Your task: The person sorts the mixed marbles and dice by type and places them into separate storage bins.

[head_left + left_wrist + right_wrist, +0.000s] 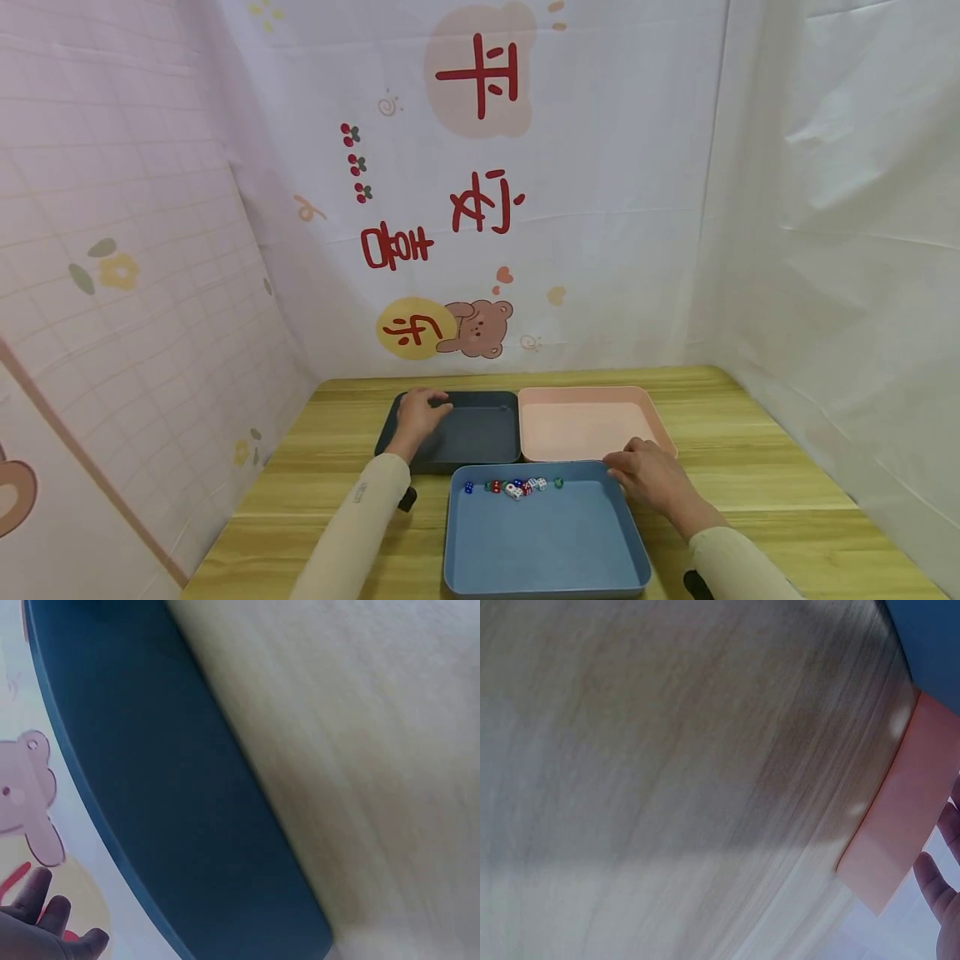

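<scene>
A blue tray [547, 546] lies nearest on the table, with several small dice [513, 490] in white, red, blue and green strewn along its back side. Behind it a dark navy tray [468, 433] and a pink tray [592, 417] stand side by side. My left hand [422, 417] hovers over the left part of the navy tray, thumb and fingers bent slightly and apart, nothing between them. At the blue tray's back right corner is my right hand [651, 475], its fingertips right at the rim. The right wrist view shows relaxed fingers [932, 881] beside the pink tray's wall.
All three trays sit on a wood-grain table [315, 492]. A white printed cloth [615, 250] hangs behind the table, with more cloth on both sides. The blue tray's back edge lies close against the two rear trays.
</scene>
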Available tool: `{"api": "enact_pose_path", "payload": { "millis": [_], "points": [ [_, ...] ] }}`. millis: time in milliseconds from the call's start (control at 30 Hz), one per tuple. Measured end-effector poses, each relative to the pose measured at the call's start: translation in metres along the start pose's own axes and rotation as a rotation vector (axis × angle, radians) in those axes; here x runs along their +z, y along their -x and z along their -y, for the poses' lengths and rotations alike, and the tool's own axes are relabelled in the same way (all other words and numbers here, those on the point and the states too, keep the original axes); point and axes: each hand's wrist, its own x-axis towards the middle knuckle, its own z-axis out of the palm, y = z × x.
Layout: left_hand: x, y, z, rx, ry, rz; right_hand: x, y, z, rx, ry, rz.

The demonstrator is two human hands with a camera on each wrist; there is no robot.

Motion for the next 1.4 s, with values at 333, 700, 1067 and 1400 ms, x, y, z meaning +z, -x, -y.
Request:
{"api": "enact_pose_path", "payload": {
  "millis": [333, 700, 1067, 1400],
  "points": [
    [-0.003, 0.013, -0.010, 0.103, 0.031, 0.079, 0.002, 0.001, -0.003, -0.023, 0.005, -0.031],
    [-0.006, 0.042, -0.018, 0.165, 0.043, 0.201, 0.007, 0.001, -0.004, -0.010, 0.000, -0.028],
    [-0.006, 0.068, -0.008, 0.273, -0.024, 0.273, 0.003, -0.001, -0.003, -0.004, 0.010, -0.010],
    [0.002, 0.093, 0.001, 0.340, -0.057, 0.278, 0.002, 0.000, -0.001, 0.031, -0.014, 0.013]
  ]
}}
